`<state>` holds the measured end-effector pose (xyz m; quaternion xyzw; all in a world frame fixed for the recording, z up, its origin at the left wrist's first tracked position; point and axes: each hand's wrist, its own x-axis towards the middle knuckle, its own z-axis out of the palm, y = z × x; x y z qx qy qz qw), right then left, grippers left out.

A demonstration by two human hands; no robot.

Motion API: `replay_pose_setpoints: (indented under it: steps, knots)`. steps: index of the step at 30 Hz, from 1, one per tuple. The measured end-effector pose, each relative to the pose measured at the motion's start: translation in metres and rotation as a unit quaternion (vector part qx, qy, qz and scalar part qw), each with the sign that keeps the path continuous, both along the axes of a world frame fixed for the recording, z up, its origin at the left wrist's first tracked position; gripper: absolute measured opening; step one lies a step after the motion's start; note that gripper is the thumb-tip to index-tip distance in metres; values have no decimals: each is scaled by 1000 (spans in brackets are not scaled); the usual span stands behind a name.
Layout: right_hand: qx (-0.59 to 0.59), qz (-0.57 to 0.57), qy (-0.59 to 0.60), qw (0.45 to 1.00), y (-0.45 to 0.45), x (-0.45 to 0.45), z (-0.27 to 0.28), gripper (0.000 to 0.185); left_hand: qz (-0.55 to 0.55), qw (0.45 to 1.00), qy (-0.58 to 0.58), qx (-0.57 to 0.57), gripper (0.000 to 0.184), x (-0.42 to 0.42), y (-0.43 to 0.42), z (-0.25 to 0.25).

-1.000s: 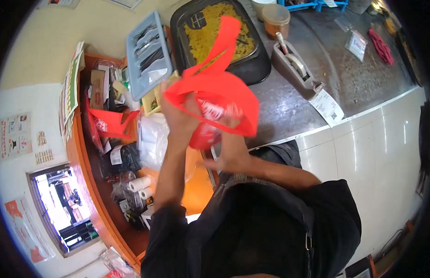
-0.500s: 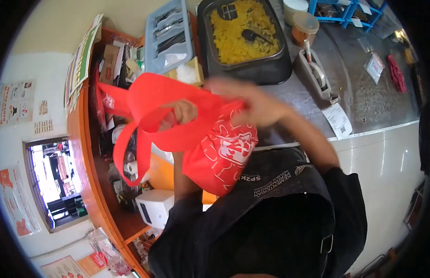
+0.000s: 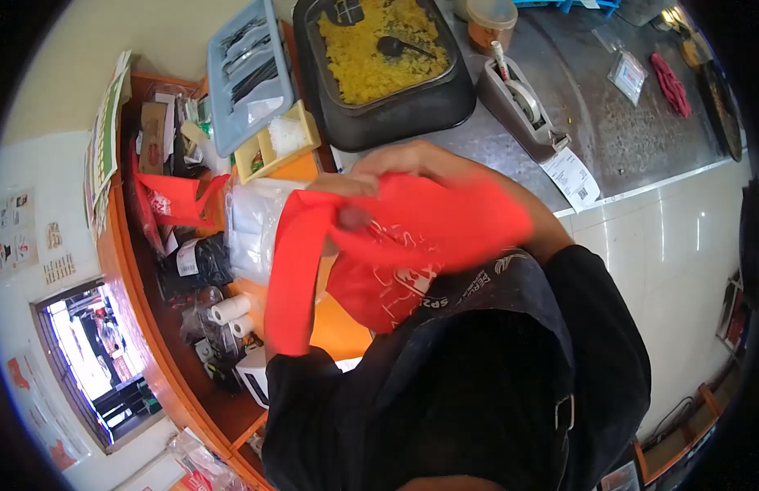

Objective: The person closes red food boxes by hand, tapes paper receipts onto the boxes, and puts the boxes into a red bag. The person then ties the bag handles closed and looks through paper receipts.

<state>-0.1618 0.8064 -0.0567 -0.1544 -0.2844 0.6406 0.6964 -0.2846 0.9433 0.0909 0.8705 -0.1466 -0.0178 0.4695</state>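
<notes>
A red cloth carrier bag with white print hangs in front of my dark apron. Its long straps fold over at the top, and the part on the right is smeared by motion. My left hand is closed around the strap fabric, partly covered by it. My right hand reaches in from the right, bent over the bag's upper edge beside my left hand. Its fingers close on the red cloth, though the fabric hides some of them.
Ahead sits a black tray of yellow rice. A tape dispenser stands on the metal counter to the right. At left are a blue cutlery tray, a yellow divided box, paper rolls and another red bag on the shelf.
My right hand has moved left, close to my left hand at the bag's top. The straps have swung, one part now spreading to the right. The view has shifted right.
</notes>
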Motion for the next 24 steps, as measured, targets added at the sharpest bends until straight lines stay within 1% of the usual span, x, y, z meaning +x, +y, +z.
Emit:
replay_pose_setpoints:
  steps: [1,2,3,4,5,6,7,8,9,11,12,13,14,16,18,19,20,21,22,23,24]
  knots:
    - [-13,-70,0,997,-23,-5,12,58,55,994,60,-70,20,-4,1,2]
    - [-28,-140,-5,990,-47,-10,28,57,117,975,112,-153,21,-8,2,3]
    - [-21,-152,-138,978,-62,-5,55,56,182,943,150,-235,23,-12,3,4]
    - [-14,-160,-263,951,-70,-9,74,54,183,960,105,-185,25,-16,6,-4]
    - [-55,-262,-356,895,-73,-24,88,51,182,973,58,-133,26,-17,8,-14]
    - [-97,-360,-439,817,-75,-49,102,48,229,965,-4,-131,26,-20,4,-28]
    - [-139,-451,-512,718,-75,-72,110,45,277,951,-65,-125,26,-22,0,-42]
    - [-169,-502,-507,680,-70,-98,104,44,368,904,-137,-168,24,-24,-19,-65]
    - [-204,-553,-502,633,-61,-125,88,43,350,921,-142,-93,23,-26,-24,-62]
    - [-216,-595,-516,578,-51,-145,59,42,313,934,-165,54,22,-31,-34,-56]
    - [-188,-589,-536,575,-47,-141,46,43,352,926,-137,5,23,-24,-43,-69]
    - [-160,-582,-553,575,-45,-141,31,43,364,918,-156,5,24,-22,-44,-86]
    - [-169,-517,-531,650,-46,-137,12,42,376,910,-174,5,25,-20,-44,-103]
    - [-172,-584,-426,670,-51,-136,7,39,295,931,-216,22,30,-27,-33,-118]
    - [-177,-578,-407,685,-66,-133,5,35,280,946,-153,53,30,-42,-19,-124]
    - [-182,-545,-444,688,-88,-123,6,34,271,952,-122,71,30,-46,-17,-118]
    - [-189,-509,-478,691,-112,-115,4,32,280,954,-88,58,26,-48,-16,-113]
    - [-247,-529,-535,611,-139,-112,-2,32,289,955,-48,46,23,-48,-18,-102]
    - [-302,-541,-586,523,-169,-109,-9,32,266,962,-42,45,23,-49,-14,-99]
    - [-346,-501,-657,444,-201,-103,-14,36,230,972,-40,6,27,-49,-14,-98]
    - [-399,-453,-673,427,-226,-104,-14,37,196,979,-40,-33,32,-50,-14,-98]
